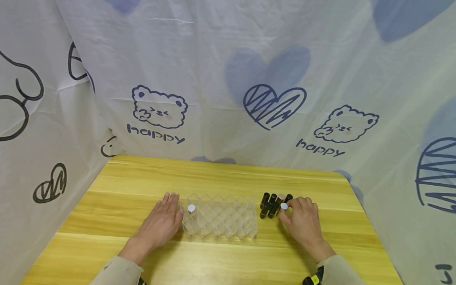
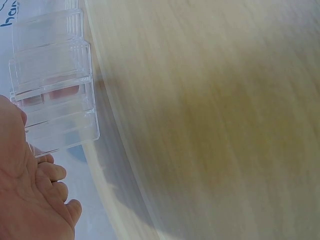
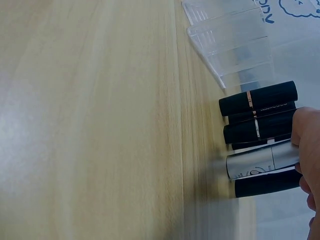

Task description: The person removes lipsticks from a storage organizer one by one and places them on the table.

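Note:
My left hand (image 1: pixel 161 222) lies with fingers straight against the left end of a clear plastic lipstick organizer (image 1: pixel 221 217), its thumb at the edge. Diamond-shaped slots make up the organizer, and one silver-capped lipstick (image 1: pixel 191 208) stands in a slot near that end. To the right of it, my right hand (image 1: pixel 303 219) pinches a silver lipstick (image 3: pixel 250 162) by its upper part between thumb and fingers. Upright beside that one is a cluster of black lipsticks (image 3: pixel 257 97), some with gold or silver bands.
Both hands work over a wooden table (image 1: pixel 213 261). A white cloth (image 1: pixel 213 59) with blue hearts and bear drawings hangs behind the table and along its sides. One lipstick with a pinkish top (image 1: pixel 281 196) stands among the black ones.

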Motion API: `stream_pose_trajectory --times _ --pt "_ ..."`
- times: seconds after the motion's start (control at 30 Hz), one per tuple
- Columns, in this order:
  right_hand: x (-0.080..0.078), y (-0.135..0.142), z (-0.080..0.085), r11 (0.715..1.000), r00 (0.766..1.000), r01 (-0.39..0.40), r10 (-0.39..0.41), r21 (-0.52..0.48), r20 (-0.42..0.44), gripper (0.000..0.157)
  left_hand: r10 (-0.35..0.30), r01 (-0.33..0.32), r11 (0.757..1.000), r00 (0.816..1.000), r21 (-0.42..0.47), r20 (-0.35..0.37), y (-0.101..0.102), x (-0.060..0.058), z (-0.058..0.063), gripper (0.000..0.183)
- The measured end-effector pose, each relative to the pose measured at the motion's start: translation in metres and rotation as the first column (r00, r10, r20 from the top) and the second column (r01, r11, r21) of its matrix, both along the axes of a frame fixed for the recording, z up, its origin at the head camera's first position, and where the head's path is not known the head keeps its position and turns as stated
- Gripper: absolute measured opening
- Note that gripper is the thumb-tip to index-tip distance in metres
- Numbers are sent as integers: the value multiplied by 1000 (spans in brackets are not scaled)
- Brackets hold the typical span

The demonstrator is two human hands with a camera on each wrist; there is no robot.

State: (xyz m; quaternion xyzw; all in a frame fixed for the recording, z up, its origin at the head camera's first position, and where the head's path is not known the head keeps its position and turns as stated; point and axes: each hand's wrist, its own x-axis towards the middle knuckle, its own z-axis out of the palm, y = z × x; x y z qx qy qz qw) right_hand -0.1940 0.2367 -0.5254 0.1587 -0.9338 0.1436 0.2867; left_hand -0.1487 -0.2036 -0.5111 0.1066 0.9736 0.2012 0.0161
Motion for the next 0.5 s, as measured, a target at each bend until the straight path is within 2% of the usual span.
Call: stream_pose_trajectory --times 0.5 --pt "-1 1 0 1000 1000 16 -16 12 23 23 -5 5 1000 1000 0 -3 -1 -1 -2 67"
